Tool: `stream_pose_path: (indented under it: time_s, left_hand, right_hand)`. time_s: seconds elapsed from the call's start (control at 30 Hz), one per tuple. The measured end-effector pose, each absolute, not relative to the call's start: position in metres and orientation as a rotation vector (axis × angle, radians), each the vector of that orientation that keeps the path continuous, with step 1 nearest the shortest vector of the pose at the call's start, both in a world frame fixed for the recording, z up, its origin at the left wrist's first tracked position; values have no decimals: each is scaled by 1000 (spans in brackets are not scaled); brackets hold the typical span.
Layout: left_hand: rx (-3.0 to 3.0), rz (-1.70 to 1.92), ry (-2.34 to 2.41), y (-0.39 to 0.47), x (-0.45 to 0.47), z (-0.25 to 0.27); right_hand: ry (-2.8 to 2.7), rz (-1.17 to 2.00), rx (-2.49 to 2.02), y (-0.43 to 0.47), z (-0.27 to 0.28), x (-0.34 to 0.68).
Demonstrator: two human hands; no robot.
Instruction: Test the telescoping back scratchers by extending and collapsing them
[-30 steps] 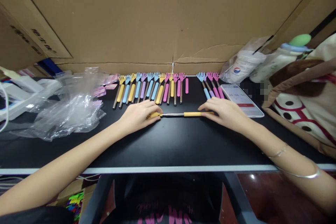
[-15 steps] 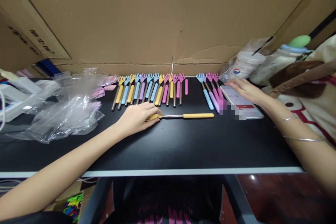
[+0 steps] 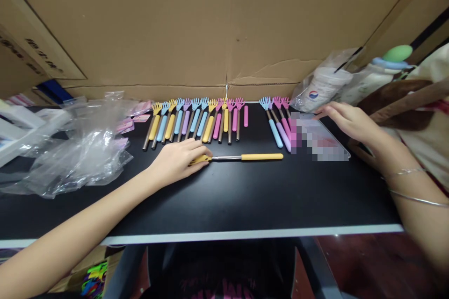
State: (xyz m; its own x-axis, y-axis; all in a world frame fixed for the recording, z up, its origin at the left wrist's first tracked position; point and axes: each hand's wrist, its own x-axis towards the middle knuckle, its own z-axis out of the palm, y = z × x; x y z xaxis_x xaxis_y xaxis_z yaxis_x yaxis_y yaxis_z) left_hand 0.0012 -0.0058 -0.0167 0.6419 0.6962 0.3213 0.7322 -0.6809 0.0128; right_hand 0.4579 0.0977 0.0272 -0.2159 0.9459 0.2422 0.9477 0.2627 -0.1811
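My left hand point(image 3: 180, 156) is closed over the claw head of a yellow back scratcher point(image 3: 261, 157), which lies crosswise on the black table. Its metal rod and yellow handle point to the right. At the far right, my right hand point(image 3: 349, 119) hovers with fingers stretched out by the top edge of a phone point(image 3: 326, 128), partly blurred out. It holds nothing that I can see. Behind my left hand is a row of back scratchers point(image 3: 208, 128) in yellow, blue, purple and pink, with handles and rods side by side. A smaller group of blue, purple and pink back scratchers point(image 3: 275, 133) lies left of the phone.
Clear plastic bags point(image 3: 80, 149) and pink cards point(image 3: 126, 124) lie on the left beside a white rack point(image 3: 31, 135). A lidded cup point(image 3: 321, 88) in a bag and a green-topped bottle point(image 3: 382, 72) stand back right. Cardboard point(image 3: 157, 23) walls the table's back.
My right hand has lifted off the phone's upper part and shifted right. My left hand stays on the yellow back scratcher. The view has shifted slightly.
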Motion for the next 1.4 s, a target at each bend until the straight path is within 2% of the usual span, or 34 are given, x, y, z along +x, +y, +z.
stream_pose_path:
  time_s: [0.2,0.47,1.0,1.4]
  left_hand:
    - [-2745,-442,-1200,-7,0,-17]
    - [-2746,-455,-1195,-7,-1,-16]
    - [-2775,-440,-1183,-7,-1,-15]
    - [-2822,-453,-1207,-7,-2,-15]
  right_hand:
    - [-2185,120,-1722,82,40,459]
    - [-2460,395,-1667,69,49,481]
    - [-2453,360,-1664,49,49,485]
    - [-2465,657,-1826,37,49,483]
